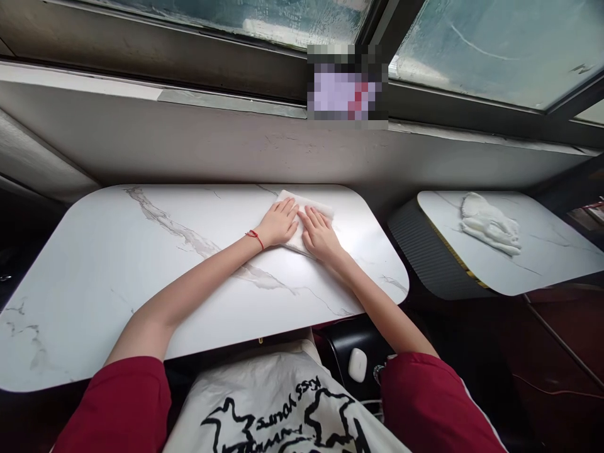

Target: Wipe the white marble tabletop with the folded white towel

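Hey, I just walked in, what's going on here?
A person has both hands on a white cloth, pressed flat on a marble-patterned table. The left hand and right hand lie side by side, fingers extended. Another white cloth lies crumpled on a second table to the right.

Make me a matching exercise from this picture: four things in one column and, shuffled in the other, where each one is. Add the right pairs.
Things
1. Folded white cloth
2. Crumpled white cloth
3. Red bracelet
4. Small white rounded object

Places
A. Around the left wrist
B. On a black surface, near the right sleeve
C. Beneath the left hand and the right hand
D. On the separate table at right

Right pairs: 1-C, 2-D, 3-A, 4-B
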A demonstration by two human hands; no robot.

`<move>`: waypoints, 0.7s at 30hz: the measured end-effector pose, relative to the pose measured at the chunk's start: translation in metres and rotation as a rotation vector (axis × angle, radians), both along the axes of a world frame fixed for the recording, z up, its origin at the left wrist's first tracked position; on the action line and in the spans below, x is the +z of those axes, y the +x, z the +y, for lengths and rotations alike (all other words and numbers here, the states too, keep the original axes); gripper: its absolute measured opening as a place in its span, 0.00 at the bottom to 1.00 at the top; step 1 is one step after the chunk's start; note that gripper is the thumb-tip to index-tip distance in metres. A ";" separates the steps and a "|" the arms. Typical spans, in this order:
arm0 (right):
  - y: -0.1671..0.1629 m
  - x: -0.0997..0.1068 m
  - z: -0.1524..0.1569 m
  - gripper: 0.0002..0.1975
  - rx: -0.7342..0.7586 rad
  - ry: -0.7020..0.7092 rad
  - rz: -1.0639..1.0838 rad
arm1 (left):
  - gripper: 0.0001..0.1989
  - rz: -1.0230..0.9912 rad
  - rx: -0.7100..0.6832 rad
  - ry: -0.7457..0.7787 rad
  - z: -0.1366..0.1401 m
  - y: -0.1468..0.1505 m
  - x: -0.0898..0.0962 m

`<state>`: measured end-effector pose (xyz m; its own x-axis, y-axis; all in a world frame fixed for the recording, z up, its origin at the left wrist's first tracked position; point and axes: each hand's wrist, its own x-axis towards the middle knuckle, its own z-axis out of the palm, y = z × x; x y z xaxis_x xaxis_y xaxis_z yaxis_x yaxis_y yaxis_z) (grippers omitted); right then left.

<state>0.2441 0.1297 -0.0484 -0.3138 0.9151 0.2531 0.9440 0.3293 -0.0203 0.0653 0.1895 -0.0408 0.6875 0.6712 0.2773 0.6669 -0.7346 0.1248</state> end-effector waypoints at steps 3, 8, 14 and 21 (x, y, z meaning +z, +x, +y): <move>0.009 0.001 -0.027 0.30 -0.048 0.006 -0.006 | 0.29 0.025 -0.032 0.015 -0.019 0.013 0.000; 0.017 0.004 -0.067 0.28 -0.116 0.039 0.052 | 0.29 0.027 -0.089 0.040 -0.052 0.031 0.000; 0.006 0.013 -0.114 0.22 -0.329 0.068 0.214 | 0.28 -0.050 -0.132 0.057 -0.095 0.050 -0.007; 0.001 0.023 -0.150 0.19 -0.529 0.090 0.452 | 0.29 -0.003 -0.249 0.013 -0.131 0.056 0.010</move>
